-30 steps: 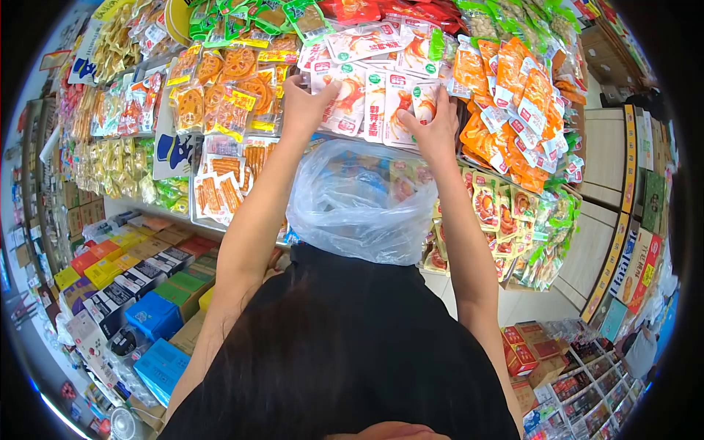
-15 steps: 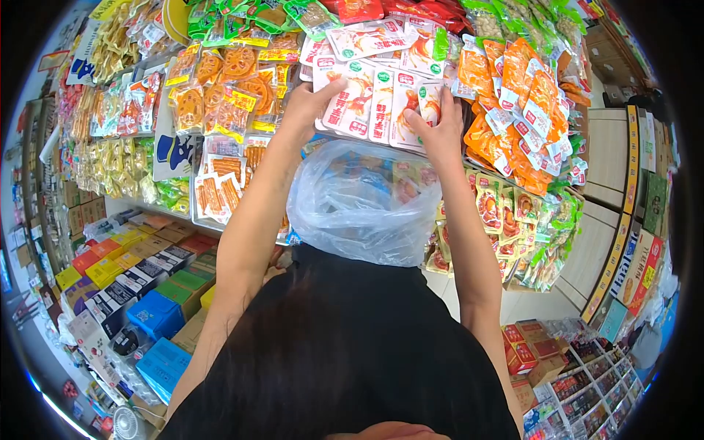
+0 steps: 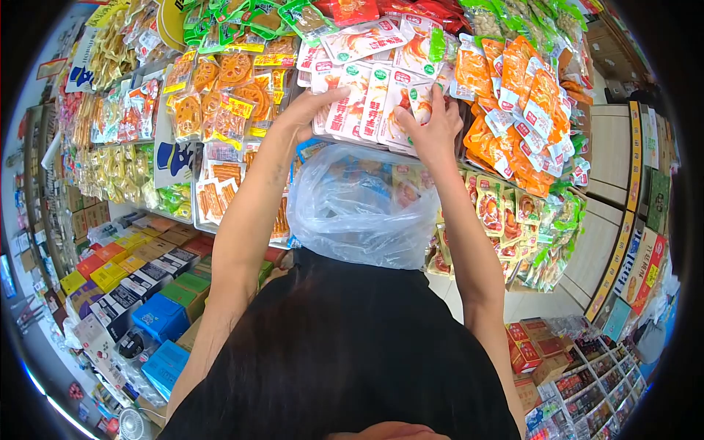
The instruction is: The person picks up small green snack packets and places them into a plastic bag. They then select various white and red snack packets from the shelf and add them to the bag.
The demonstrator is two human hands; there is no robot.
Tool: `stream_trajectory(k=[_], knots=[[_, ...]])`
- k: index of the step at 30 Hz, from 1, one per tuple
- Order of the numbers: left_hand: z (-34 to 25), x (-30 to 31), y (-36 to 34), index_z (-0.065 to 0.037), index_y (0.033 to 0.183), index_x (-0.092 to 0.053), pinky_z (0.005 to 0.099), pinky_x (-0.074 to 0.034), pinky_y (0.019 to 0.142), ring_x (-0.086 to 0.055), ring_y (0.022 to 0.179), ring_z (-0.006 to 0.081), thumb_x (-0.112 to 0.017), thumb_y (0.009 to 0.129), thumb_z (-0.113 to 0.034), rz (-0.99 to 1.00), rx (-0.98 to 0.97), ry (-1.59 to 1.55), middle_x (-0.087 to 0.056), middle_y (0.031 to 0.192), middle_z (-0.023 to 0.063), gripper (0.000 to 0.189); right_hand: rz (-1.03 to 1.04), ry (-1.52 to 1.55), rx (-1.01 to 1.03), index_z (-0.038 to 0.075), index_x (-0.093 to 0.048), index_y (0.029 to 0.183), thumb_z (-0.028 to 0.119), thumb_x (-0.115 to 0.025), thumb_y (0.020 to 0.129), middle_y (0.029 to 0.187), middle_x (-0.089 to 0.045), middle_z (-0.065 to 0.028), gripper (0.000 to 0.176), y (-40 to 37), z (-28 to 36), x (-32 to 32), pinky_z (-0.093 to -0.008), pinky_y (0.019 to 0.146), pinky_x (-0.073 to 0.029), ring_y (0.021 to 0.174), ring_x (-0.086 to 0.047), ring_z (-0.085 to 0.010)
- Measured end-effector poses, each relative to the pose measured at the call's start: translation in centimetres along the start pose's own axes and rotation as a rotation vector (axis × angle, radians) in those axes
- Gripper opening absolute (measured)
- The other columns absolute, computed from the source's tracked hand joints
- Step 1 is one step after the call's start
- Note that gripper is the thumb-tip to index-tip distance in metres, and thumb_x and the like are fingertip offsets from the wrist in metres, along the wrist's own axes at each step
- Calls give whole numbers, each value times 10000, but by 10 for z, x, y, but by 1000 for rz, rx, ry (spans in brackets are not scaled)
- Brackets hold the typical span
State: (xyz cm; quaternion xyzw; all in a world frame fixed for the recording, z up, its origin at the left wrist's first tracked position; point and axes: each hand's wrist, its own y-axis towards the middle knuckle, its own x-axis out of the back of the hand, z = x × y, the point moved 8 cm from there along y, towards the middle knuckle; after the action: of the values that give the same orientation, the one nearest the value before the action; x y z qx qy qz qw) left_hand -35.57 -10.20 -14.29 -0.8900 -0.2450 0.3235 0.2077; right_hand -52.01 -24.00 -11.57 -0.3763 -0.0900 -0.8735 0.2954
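**Grip on white snack packets (image 3: pixel 370 103) at hanging display**

Both hands were raised to the fanned row of white snack packets among the hanging goods. The left hand (image 3: pixel 308 110) grasped the row's left edge, thumb laid across the front. The right hand (image 3: pixel 434 130) grasped the right edge, fingers curled over the outermost packet. A clear plastic bag (image 3: pixel 359 209) sat directly beneath the row, between the forearms. Orange packets (image 3: pixel 532 95) hung just beside the right hand. Lotus-root packets (image 3: pixel 220 88) hung near the left hand. Boxed goods (image 3: pixel 147 293) stood well below, to the left.

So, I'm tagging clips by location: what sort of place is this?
Probably a snack shop: walls of hanging orange packets, white sachets, and coloured boxes shelved below.
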Motion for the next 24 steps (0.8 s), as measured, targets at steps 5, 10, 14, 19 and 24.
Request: stream_trajectory(k=[5, 10, 14, 19, 24], knots=[[-4, -6, -1, 65, 1214, -486, 377, -558, 823, -649, 962, 244, -670, 814, -105, 11, -38, -43, -609, 1129, 188, 471, -3, -3, -52, 30, -336, 1393, 535, -693, 695, 1368, -249, -336, 932, -1, 5, 5, -485, 1041, -263, 1243, -254, -457], [-9, -15, -8, 65, 1222, -476, 375, -555, 831, -643, 976, 246, -654, 823, -95, 3, -72, -73, -601, 1144, 189, 466, 34, 92, -59, 33, -373, 1381, 595, -672, 688, 1338, -328, -325, 941, 3, 5, 12, -478, 1037, -272, 1222, -316, -447], [-6, -21, -21, 64, 1226, -471, 378, -552, 834, -637, 990, 247, -636, 834, -93, -55, -70, -94, -594, 1155, 188, 453, 58, 99, -6, 32, -386, 1376, 594, -669, 691, 1334, -361, -305, 930, 2, 9, 20, -471, 1040, -270, 1221, -338, -433], [0, -27, -40, 69, 1220, -472, 380, -555, 827, -641, 978, 250, -620, 844, -89, -65, -63, -151, -599, 1142, 188, 434, 126, 264, 8, -8, -397, 1356, 555, -682, 701, 1335, -403, -261, 910, -7, 16, 28, -427, 1036, -296, 1232, -379, -387], [20, -19, -71, 65, 1231, -462, 362, -557, 823, -639, 978, 234, -605, 849, -76, -117, -26, -151, -591, 1157, 180, 432, 139, 327, 66, -34, -413, 1332, 487, -715, 698, 1329, -422, -241, 875, -34, 24, 31, -406, 1025, -316, 1228, -410, -345]])
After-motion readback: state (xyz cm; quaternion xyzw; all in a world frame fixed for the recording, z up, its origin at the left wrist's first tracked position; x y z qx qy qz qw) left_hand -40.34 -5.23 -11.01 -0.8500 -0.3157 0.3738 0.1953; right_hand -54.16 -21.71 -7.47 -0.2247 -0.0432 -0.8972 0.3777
